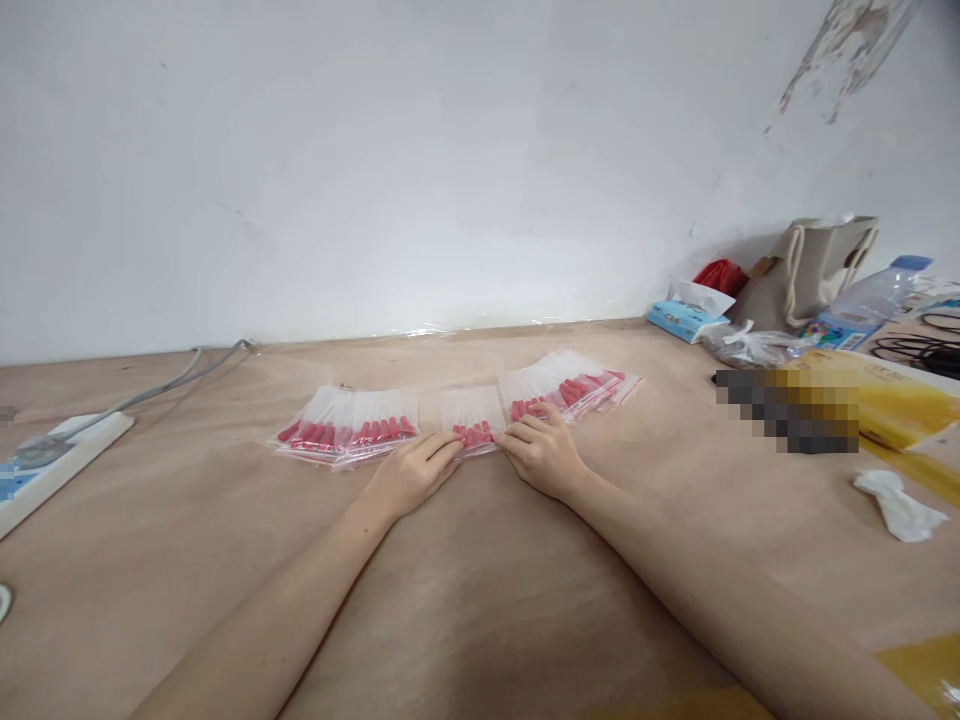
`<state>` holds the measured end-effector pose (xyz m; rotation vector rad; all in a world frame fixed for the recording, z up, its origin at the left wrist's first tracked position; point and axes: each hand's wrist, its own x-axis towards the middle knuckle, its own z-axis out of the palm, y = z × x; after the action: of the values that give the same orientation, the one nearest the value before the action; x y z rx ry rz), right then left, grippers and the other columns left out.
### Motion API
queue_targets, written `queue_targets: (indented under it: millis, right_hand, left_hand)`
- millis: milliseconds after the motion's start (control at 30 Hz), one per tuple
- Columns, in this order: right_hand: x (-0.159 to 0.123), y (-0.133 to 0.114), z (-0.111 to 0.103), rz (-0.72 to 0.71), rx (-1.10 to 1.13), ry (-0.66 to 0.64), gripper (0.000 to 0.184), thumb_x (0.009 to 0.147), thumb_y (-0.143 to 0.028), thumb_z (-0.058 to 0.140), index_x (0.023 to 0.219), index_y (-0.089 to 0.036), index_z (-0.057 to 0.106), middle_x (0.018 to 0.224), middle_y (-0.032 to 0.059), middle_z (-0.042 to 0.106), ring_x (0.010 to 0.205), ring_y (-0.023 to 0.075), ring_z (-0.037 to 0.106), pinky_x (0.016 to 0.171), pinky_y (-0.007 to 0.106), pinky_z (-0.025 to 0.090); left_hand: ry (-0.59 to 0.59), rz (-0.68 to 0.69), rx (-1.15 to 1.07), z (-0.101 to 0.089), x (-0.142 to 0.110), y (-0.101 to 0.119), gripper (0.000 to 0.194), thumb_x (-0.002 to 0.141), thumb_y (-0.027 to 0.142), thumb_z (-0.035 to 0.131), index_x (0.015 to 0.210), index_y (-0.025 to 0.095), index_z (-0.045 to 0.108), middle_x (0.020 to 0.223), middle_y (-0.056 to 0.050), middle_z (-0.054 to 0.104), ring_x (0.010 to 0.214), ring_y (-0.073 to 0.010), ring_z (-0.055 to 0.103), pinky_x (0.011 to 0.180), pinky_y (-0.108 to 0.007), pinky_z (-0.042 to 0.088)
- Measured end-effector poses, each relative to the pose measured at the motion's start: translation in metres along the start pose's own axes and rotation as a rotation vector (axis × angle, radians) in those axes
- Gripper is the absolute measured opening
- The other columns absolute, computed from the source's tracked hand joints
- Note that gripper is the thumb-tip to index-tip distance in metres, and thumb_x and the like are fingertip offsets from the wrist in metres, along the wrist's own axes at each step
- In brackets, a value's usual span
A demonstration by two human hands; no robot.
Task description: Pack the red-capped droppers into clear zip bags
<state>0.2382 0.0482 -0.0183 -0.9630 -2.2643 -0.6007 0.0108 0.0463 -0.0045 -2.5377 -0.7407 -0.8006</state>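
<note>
A small clear zip bag (472, 408) with several red-ended pieces inside lies flat in the middle of the table. My left hand (421, 470) has its fingers pressed together at the bag's lower left edge. At the lower right edge my right hand (545, 458) pinches the same bag, thumb side inward. To the left, more such bags (319, 420) overlap in a fanned row. Another fanned group of bags (566, 380) spreads to the right, just beyond my right fingers. What exactly the red-ended pieces are, I cannot make out.
On the left lies a white power strip (90, 455) with a grey cable (187, 372). A blue tissue pack (684, 320), a canvas bag (810, 270), a plastic bottle (874, 300) and a yellow packet (885, 395) crowd the right. A crumpled tissue (900, 505) lies nearer.
</note>
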Motion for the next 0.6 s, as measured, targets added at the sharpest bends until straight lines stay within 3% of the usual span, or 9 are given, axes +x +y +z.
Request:
queue_targets:
  millis: [233, 433, 600]
  right_hand:
    - [-0.001, 0.007, -0.008, -0.014, 0.059, 0.038, 0.023, 0.084, -0.012, 0.044, 0.09, -0.023, 0.064, 0.073, -0.0006, 0.066, 0.073, 0.0118, 0.055, 0.09, 0.036, 0.027]
    - [0.005, -0.006, -0.007, 0.012, 0.159, 0.036, 0.018, 0.081, -0.033, 0.052, 0.09, -0.024, 0.064, 0.084, 0.0017, 0.066, 0.082, 0.0156, 0.054, 0.09, 0.039, 0.025]
    - [0.009, -0.014, -0.003, 0.023, 0.14, 0.005, 0.02, 0.081, -0.022, 0.049, 0.093, -0.025, 0.065, 0.081, 0.001, 0.066, 0.077, 0.014, 0.052, 0.089, 0.038, 0.024]
  left_hand:
    - [0.045, 0.075, 0.052, -0.002, -0.004, -0.006, 0.019, 0.089, 0.013, 0.042, 0.092, 0.016, 0.06, 0.092, -0.006, 0.066, 0.082, -0.0165, 0.063, 0.074, -0.029, 0.053]
    - [0.061, 0.084, 0.058, -0.003, -0.003, -0.003, 0.019, 0.089, 0.015, 0.042, 0.09, 0.018, 0.061, 0.089, -0.005, 0.066, 0.079, -0.0154, 0.063, 0.072, -0.028, 0.054]
    - [0.066, 0.1, 0.053, -0.001, -0.001, -0.001, 0.019, 0.089, 0.014, 0.042, 0.089, 0.017, 0.06, 0.09, -0.004, 0.066, 0.078, -0.0149, 0.063, 0.071, -0.028, 0.054]
